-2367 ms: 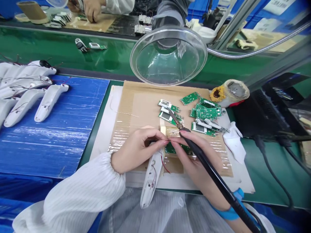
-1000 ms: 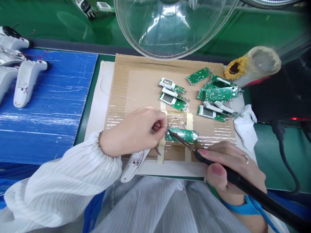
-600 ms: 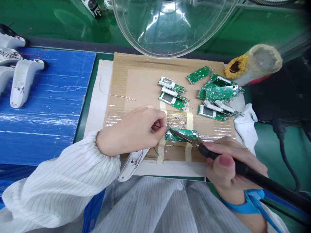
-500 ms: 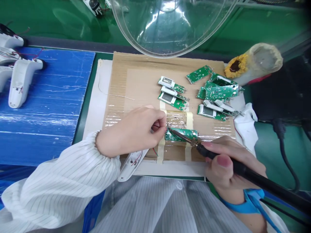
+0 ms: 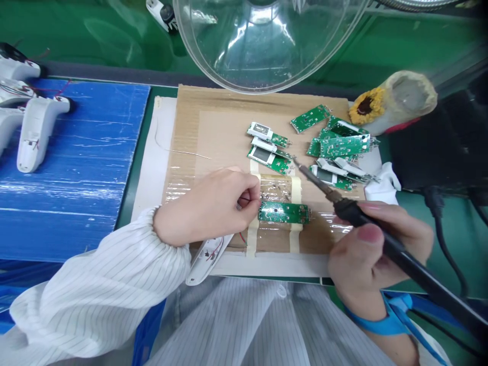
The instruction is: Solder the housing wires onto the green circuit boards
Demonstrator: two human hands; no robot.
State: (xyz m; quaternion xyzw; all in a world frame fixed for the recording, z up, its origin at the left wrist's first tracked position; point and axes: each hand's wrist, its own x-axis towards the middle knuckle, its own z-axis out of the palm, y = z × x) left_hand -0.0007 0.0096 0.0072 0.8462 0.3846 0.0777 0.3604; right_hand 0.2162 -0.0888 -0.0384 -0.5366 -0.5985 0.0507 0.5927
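Observation:
My right hand (image 5: 375, 249) grips a black soldering iron (image 5: 396, 251). Its tip is up and left, close to the lower end of a small group of circuit boards with displays (image 5: 270, 157). A single green circuit board (image 5: 284, 212) lies flat on the taped cardboard, and my left hand (image 5: 219, 206) is pinched at its left end. A thin dark wire (image 5: 245, 199) shows between my left thumb and fingers. Partly under my left wrist lies a white curved housing (image 5: 208, 259) with red and dark wires.
More circuit boards (image 5: 345, 146) are heaped at the right of the cardboard (image 5: 224, 127). A strand of solder wire (image 5: 186, 152) lies at the left. White housings (image 5: 40, 132) rest on a blue sheet (image 5: 99, 168). A clear round lens (image 5: 267, 51) hangs above; a jar (image 5: 409, 96) stands at right.
My right hand has drawn the soldering iron up and right, away from the left end of the single board. My left hand has stayed in place, still pinching.

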